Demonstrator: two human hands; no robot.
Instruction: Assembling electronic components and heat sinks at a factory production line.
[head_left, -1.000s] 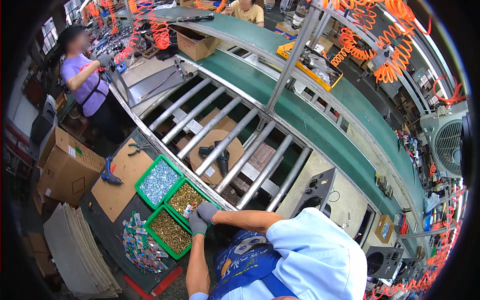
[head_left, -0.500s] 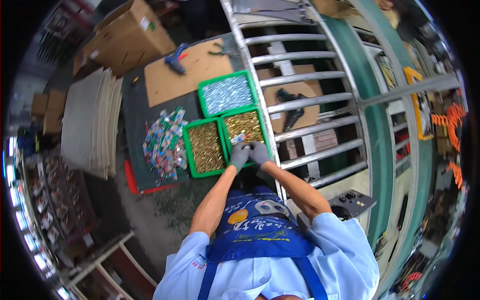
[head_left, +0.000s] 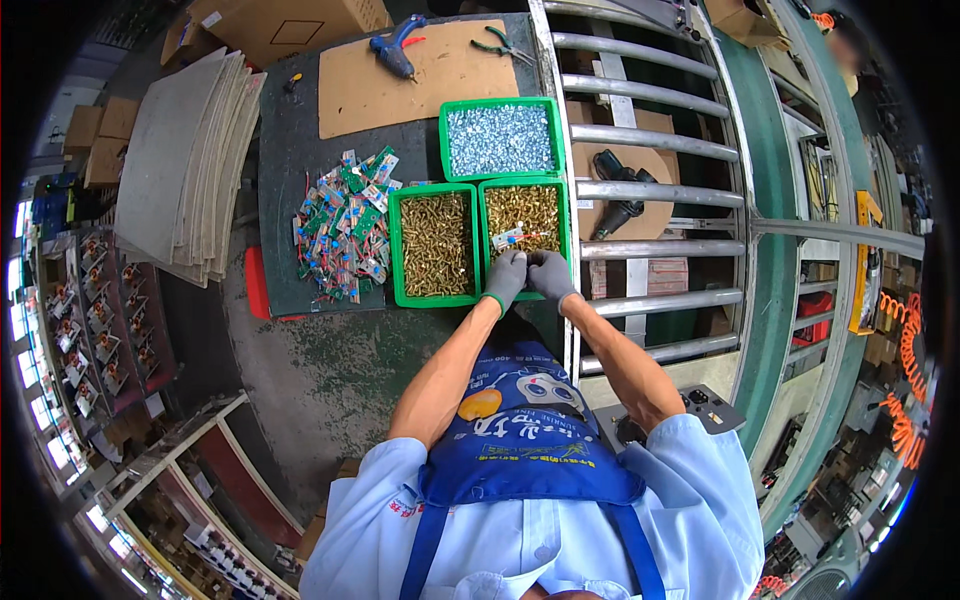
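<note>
My left hand [head_left: 506, 277], in a grey glove, is over the front end of a green bin of brass-coloured screws [head_left: 535, 205]. Its fingers are closed in a pinch. Beside it my right hand [head_left: 549, 275], gloved alike, has its fingers curled in toward the left fingertips. Whatever lies between the fingers is too small or hidden to make out. Just beyond the fingertips is a small circuit board [head_left: 508, 239] with a red wire; I cannot tell whether it rests on the screws or is held. A second green bin [head_left: 397, 245] of brass-coloured screws adjoins on the left.
Behind is a green bin [head_left: 444, 140] of silvery small parts. Left of the bins lies a pile of small circuit boards [head_left: 345, 225]. A glue gun [head_left: 394, 50] and pliers [head_left: 503, 44] lie on cardboard. To the right runs a roller conveyor [head_left: 660, 193] with a power tool [head_left: 618, 195] beneath.
The view has shifted, so the bench appears higher and further right. Both hands stay together at the front of the same screw bin, their fingers still closed.
</note>
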